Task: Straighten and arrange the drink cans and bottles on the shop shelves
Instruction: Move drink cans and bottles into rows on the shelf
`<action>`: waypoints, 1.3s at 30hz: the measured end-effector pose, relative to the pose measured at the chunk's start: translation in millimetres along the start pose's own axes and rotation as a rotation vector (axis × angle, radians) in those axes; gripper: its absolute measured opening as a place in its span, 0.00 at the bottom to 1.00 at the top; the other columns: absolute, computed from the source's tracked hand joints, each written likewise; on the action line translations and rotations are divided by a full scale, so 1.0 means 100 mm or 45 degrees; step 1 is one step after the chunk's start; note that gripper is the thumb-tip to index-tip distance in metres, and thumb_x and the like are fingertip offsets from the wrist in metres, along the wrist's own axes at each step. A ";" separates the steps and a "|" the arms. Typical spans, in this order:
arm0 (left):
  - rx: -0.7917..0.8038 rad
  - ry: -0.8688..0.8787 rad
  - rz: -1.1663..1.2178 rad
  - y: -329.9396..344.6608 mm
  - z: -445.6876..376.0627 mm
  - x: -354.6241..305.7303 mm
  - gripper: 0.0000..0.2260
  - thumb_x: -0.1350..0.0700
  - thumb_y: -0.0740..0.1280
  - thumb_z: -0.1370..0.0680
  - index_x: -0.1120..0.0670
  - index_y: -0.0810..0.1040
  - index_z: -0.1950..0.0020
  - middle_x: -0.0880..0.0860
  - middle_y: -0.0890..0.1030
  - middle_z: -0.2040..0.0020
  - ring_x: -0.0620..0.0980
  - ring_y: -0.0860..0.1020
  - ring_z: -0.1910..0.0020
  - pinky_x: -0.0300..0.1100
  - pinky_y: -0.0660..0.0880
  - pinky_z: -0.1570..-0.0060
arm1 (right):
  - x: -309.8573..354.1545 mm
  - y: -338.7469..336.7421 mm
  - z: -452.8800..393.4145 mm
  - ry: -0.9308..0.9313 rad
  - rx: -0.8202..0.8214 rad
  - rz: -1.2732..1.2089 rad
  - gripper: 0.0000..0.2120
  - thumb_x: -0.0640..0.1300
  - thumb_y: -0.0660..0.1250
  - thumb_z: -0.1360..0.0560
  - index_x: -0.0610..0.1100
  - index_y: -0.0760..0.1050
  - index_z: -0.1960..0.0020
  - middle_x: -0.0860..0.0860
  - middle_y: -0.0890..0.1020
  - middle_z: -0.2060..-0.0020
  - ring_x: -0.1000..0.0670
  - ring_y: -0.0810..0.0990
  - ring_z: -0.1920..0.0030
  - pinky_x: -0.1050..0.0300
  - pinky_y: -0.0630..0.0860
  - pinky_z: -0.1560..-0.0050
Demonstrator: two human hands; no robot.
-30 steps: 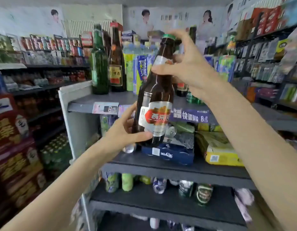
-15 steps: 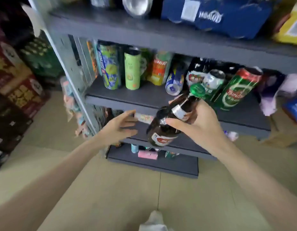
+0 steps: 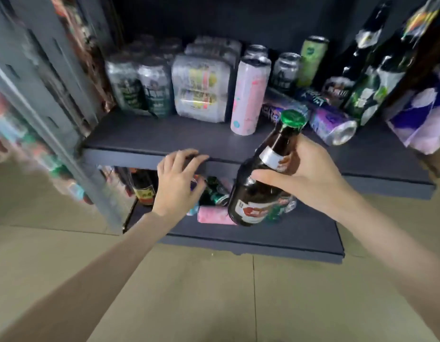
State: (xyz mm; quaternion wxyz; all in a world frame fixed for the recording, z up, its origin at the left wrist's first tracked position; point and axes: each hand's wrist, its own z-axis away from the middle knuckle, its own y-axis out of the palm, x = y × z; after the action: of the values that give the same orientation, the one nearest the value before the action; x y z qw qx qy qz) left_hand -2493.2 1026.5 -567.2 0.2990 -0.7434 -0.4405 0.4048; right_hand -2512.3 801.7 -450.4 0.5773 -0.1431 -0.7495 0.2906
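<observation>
Dark shop shelf (image 3: 150,140), cans crowded beyond the fingers. Right hand (image 3: 310,176) grips a tilted brown beer bottle (image 3: 261,178) by its neck; left hand (image 3: 175,181) rests loosely open (empty) on the edge. Setting the bottle down could topple the pink can (image 3: 248,95) just past its cap.

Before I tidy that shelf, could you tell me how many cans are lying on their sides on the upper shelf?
2: a dark can behind the brown bottle's green cap, and a purple can to its right. Others may be hidden behind.
</observation>
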 end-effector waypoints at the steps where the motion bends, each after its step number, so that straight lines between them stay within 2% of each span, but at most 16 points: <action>1: -0.055 0.043 -0.022 0.06 0.04 0.04 0.20 0.53 0.59 0.29 0.54 0.77 0.39 0.55 0.75 0.42 0.55 0.68 0.43 0.52 0.66 0.44 | -0.08 0.07 0.03 -0.012 -0.011 0.000 0.18 0.47 0.76 0.36 0.47 0.74 0.49 0.58 0.81 0.57 0.61 0.79 0.56 0.65 0.76 0.53; 3: -0.169 0.110 -0.001 0.13 0.12 0.10 0.20 0.56 0.59 0.29 0.55 0.75 0.38 0.56 0.74 0.41 0.55 0.68 0.42 0.51 0.64 0.42 | -0.21 0.20 0.10 -0.056 -0.052 0.035 0.18 0.46 0.76 0.36 0.47 0.74 0.50 0.58 0.81 0.57 0.62 0.79 0.56 0.65 0.76 0.53; 5: -0.270 0.131 0.039 0.18 0.26 0.15 0.19 0.60 0.61 0.28 0.56 0.75 0.38 0.57 0.73 0.40 0.55 0.68 0.43 0.49 0.64 0.43 | -0.28 0.35 0.19 -0.110 -0.081 0.100 0.19 0.46 0.76 0.36 0.49 0.71 0.50 0.63 0.79 0.59 0.66 0.78 0.58 0.71 0.73 0.55; 8: -0.292 0.068 0.092 0.33 0.56 0.24 0.18 0.63 0.63 0.30 0.56 0.75 0.41 0.56 0.72 0.41 0.55 0.69 0.44 0.48 0.64 0.45 | -0.44 0.51 0.32 -0.096 -0.076 0.169 0.20 0.45 0.76 0.34 0.46 0.73 0.46 0.62 0.78 0.59 0.63 0.76 0.57 0.74 0.70 0.56; 10: -0.220 0.011 0.076 0.48 0.73 0.33 0.19 0.63 0.62 0.31 0.54 0.74 0.40 0.54 0.70 0.41 0.55 0.68 0.45 0.48 0.65 0.47 | -0.61 0.61 0.41 -0.063 -0.067 0.208 0.20 0.44 0.76 0.34 0.46 0.72 0.46 0.63 0.76 0.60 0.63 0.74 0.56 0.77 0.68 0.56; 12: -0.112 -0.072 0.061 0.64 0.83 0.41 0.21 0.64 0.63 0.32 0.54 0.74 0.39 0.56 0.71 0.41 0.57 0.69 0.45 0.51 0.66 0.48 | -0.83 0.74 0.50 -0.014 -0.046 0.210 0.22 0.44 0.76 0.34 0.48 0.70 0.45 0.65 0.75 0.58 0.63 0.74 0.55 0.76 0.68 0.54; 15: 0.100 -0.176 0.065 0.88 0.91 0.42 0.21 0.62 0.64 0.32 0.57 0.76 0.39 0.61 0.73 0.41 0.64 0.72 0.45 0.56 0.69 0.48 | -1.25 0.96 0.58 0.135 -0.070 0.204 0.24 0.44 0.75 0.32 0.43 0.71 0.40 0.56 0.79 0.51 0.53 0.77 0.47 0.61 0.72 0.46; 17: 0.232 -0.156 0.036 1.04 0.93 0.38 0.23 0.62 0.68 0.31 0.57 0.75 0.36 0.61 0.73 0.40 0.64 0.72 0.44 0.57 0.69 0.47 | -1.50 1.08 0.58 0.191 -0.164 0.196 0.24 0.43 0.75 0.32 0.42 0.71 0.40 0.55 0.78 0.51 0.50 0.77 0.45 0.57 0.72 0.45; 20: 0.390 -0.138 -0.012 1.29 0.92 0.33 0.26 0.61 0.67 0.28 0.53 0.68 0.30 0.57 0.69 0.34 0.60 0.67 0.37 0.53 0.65 0.40 | -1.80 1.22 0.49 0.227 -0.295 0.138 0.23 0.43 0.75 0.32 0.42 0.72 0.41 0.57 0.77 0.55 0.50 0.78 0.46 0.54 0.74 0.45; 23: 0.515 -0.130 -0.074 1.52 0.89 0.32 0.27 0.58 0.64 0.25 0.49 0.62 0.27 0.53 0.64 0.30 0.56 0.64 0.34 0.49 0.61 0.36 | -2.02 1.29 0.35 0.254 -0.367 0.121 0.22 0.43 0.75 0.32 0.41 0.71 0.42 0.56 0.77 0.55 0.49 0.78 0.46 0.58 0.71 0.47; 26: 0.615 -0.108 -0.110 1.71 0.82 0.35 0.28 0.58 0.64 0.24 0.48 0.58 0.26 0.53 0.61 0.28 0.55 0.62 0.32 0.45 0.59 0.35 | -2.18 1.35 0.16 0.275 -0.398 0.129 0.22 0.43 0.75 0.32 0.40 0.71 0.43 0.51 0.80 0.51 0.47 0.78 0.45 0.59 0.71 0.47; 31: 0.773 -0.057 -0.295 1.98 0.64 0.38 0.33 0.58 0.65 0.24 0.52 0.50 0.24 0.55 0.56 0.25 0.53 0.55 0.26 0.43 0.51 0.30 | -2.21 1.46 -0.12 0.285 -0.418 0.203 0.26 0.44 0.74 0.31 0.37 0.68 0.39 0.43 0.78 0.43 0.43 0.76 0.41 0.51 0.71 0.43; 34: 0.791 -0.104 -0.421 2.10 0.59 0.37 0.34 0.61 0.64 0.25 0.52 0.49 0.24 0.58 0.57 0.28 0.57 0.60 0.30 0.45 0.55 0.30 | -2.19 1.47 -0.11 0.292 -0.423 0.263 0.31 0.45 0.74 0.31 0.37 0.65 0.35 0.42 0.72 0.39 0.42 0.73 0.39 0.52 0.70 0.42; 36: 0.841 -0.092 -0.521 2.11 0.59 0.34 0.35 0.60 0.66 0.26 0.51 0.52 0.24 0.60 0.59 0.31 0.60 0.66 0.35 0.47 0.60 0.32 | -2.19 1.45 -0.04 0.277 -0.429 0.282 0.32 0.47 0.75 0.32 0.38 0.65 0.34 0.44 0.71 0.39 0.42 0.72 0.39 0.48 0.71 0.42; 37: 0.784 -0.044 -0.582 2.12 0.60 0.33 0.36 0.60 0.70 0.30 0.50 0.57 0.26 0.61 0.63 0.33 0.61 0.70 0.39 0.50 0.65 0.36 | -2.20 1.44 0.00 0.286 -0.420 0.326 0.31 0.48 0.74 0.32 0.39 0.65 0.35 0.45 0.72 0.40 0.42 0.73 0.39 0.46 0.73 0.44; 39: 0.640 0.043 -0.674 2.11 0.57 0.29 0.38 0.60 0.78 0.42 0.49 0.72 0.33 0.63 0.74 0.45 0.62 0.76 0.52 0.50 0.75 0.50 | -2.21 1.40 0.07 0.329 -0.397 0.451 0.27 0.51 0.73 0.31 0.39 0.67 0.40 0.46 0.75 0.43 0.43 0.73 0.42 0.48 0.72 0.49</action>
State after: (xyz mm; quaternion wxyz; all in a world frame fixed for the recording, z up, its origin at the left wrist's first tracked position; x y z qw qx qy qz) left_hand -2447.6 966.4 -774.1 0.5741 -0.5136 -0.4993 0.3966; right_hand -2470.7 788.9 -708.7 0.5794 -0.3952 -0.6685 0.2473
